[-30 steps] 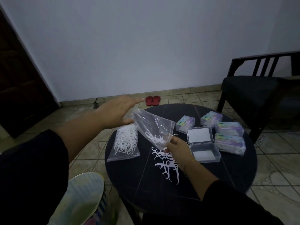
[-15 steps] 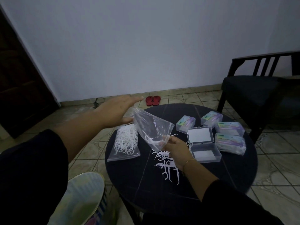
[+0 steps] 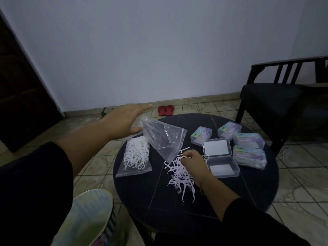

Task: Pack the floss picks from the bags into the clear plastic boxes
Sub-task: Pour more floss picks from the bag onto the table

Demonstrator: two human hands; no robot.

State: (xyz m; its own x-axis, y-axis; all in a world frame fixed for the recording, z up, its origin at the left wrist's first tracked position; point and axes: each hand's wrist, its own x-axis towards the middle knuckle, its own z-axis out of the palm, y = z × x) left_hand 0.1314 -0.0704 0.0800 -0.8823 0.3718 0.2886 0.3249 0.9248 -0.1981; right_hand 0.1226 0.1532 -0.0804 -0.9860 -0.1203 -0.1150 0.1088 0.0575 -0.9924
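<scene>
My left hand holds a clear plastic bag by its upper corner, pinched under the thumb, above the round black table. The bag hangs tilted, mouth down, and looks nearly empty. Loose white floss picks lie in a pile below it. My right hand is over that pile, fingers curled and pinching floss picks. An open clear plastic box lies just right of that hand with its lid flipped back. A second bag full of floss picks lies flat at the table's left.
Several closed boxes with coloured labels stand at the table's right and back. A dark chair is at the far right. Red sandals lie on the tiled floor by the wall. My foot in a pale shoe is at the lower left.
The last floss picks have dropped out of the held bag onto the pile. My right hand let go of the bag's lower corner and moved down to pinch picks at the pile.
</scene>
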